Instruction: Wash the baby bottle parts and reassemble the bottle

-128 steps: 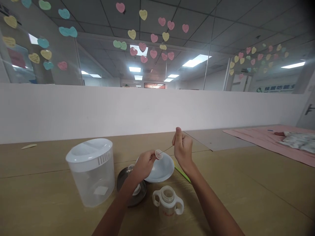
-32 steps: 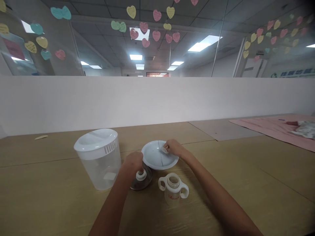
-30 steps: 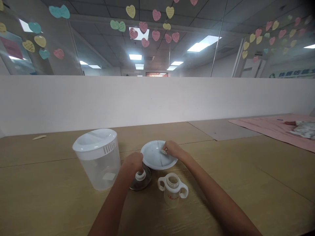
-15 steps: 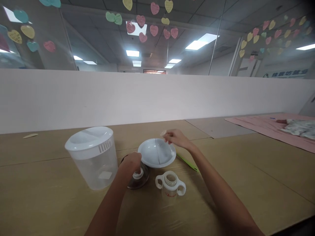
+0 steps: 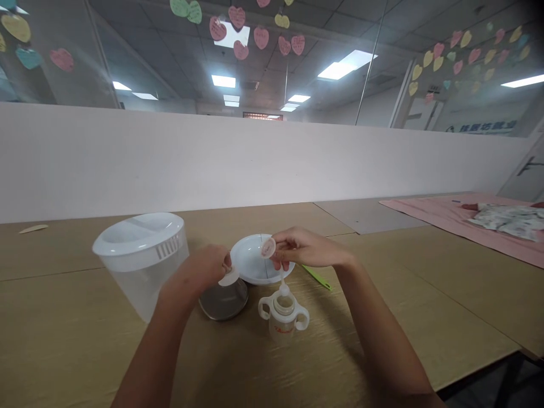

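My right hand (image 5: 304, 247) pinches a pale round straw top (image 5: 268, 247). From it a thin straw with a small white ball end (image 5: 284, 289) hangs at the open mouth of a two-handled baby bottle (image 5: 282, 327). The bottle stands upright, with red lettering on its clear body. With fingers closed, my left hand (image 5: 204, 267) grips a white piece (image 5: 230, 277) at the top of a dark, see-through, round lid-like thing (image 5: 224, 301). Whether the two are joined, I cannot tell. Behind the hands sits a white bowl (image 5: 247, 258) with a dark line across it.
A clear bucket with a white lid (image 5: 138, 235) stands at the left. Right of the bowl lies a green stick-like utensil (image 5: 317, 276). A pink cloth (image 5: 429, 212) with patterned fabric (image 5: 505, 220) and another person's hand lies far right. A white wall (image 5: 212, 164) rises behind.
My right hand has brought the straw top down toward me, its ball end now at the bottle mouth. The white piece under my left hand sits higher. The view has shifted slightly.
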Demonstrator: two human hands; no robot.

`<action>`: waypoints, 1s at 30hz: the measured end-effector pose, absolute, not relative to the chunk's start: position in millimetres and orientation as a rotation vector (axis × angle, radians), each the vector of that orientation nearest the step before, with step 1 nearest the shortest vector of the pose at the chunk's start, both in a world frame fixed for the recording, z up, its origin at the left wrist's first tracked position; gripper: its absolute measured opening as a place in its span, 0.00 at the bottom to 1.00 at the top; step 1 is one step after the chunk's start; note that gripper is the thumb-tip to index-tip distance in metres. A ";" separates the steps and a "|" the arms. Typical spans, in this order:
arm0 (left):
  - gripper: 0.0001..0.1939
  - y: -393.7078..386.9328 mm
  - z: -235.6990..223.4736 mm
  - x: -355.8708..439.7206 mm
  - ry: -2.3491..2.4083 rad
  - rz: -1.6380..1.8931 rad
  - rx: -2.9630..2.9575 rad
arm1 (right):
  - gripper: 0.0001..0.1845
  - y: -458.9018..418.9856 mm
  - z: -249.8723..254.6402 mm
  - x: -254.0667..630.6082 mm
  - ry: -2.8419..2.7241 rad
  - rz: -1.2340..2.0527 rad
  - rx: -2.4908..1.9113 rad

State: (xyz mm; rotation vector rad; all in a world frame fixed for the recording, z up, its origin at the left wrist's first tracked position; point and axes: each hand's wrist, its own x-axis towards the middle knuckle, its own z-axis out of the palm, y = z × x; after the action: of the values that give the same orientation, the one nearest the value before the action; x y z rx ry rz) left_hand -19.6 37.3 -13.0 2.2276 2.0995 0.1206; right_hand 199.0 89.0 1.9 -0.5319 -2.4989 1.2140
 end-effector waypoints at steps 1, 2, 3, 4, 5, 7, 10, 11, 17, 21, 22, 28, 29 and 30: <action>0.10 32.8 -7.9 -17.2 2.066 0.197 2.266 | 0.11 87.4 3.1 199.9 -2.511 1.208 -0.535; 0.11 28.9 -2.9 -14.4 2.020 0.277 2.308 | 0.11 85.8 4.5 200.7 -2.522 1.205 -0.539; 0.12 25.7 1.9 -11.3 1.964 0.359 2.352 | 0.11 84.1 6.0 201.4 -2.535 1.205 -0.540; 0.13 23.3 6.2 -8.3 1.900 0.452 2.390 | 0.11 82.5 7.6 202.1 -2.547 1.209 -0.539; 0.14 21.7 9.8 -5.6 1.838 0.555 2.421 | 0.10 80.9 9.0 202.7 -2.560 1.214 -0.537; 0.16 21.0 14.6 -1.8 1.763 0.765 2.453 | 0.10 78.4 11.0 203.8 -2.581 1.228 -0.534; 0.17 23.0 16.2 0.1 1.782 0.993 2.476 | 0.12 76.6 11.0 205.0 -2.612 1.248 -0.560; 0.17 23.7 15.8 0.2 1.796 1.029 2.488 | 0.13 76.5 10.4 205.2 -2.628 1.259 -0.576; 0.17 25.7 11.8 0.6 1.798 0.997 2.516 | 0.14 76.0 8.4 206.5 -2.644 1.315 -0.595; 0.16 26.8 9.9 -0.1 1.835 0.954 2.531 | 0.14 76.4 6.6 205.5 -2.680 1.355 -0.612; 0.16 26.9 9.9 -0.4 1.836 0.947 2.536 | 0.13 76.9 5.7 204.8 -2.689 1.377 -0.614; 0.15 25.0 12.1 -1.2 1.863 0.906 2.554 | 0.11 85.1 -1.3 200.5 -2.821 1.301 -0.692; 0.15 24.7 12.5 -1.0 1.864 0.899 2.561 | 0.11 87.2 -2.7 200.4 -2.834 1.268 -0.728; 0.15 24.4 12.7 -0.6 1.866 0.892 2.567 | 0.11 89.3 -4.2 200.7 -2.839 1.244 -0.767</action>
State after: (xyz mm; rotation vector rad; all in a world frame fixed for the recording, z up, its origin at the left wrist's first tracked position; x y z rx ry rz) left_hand -0.6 24.4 12.7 2.5674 1.8665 0.8920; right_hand 200.7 89.3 -4.2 -0.7665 -2.8387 1.2440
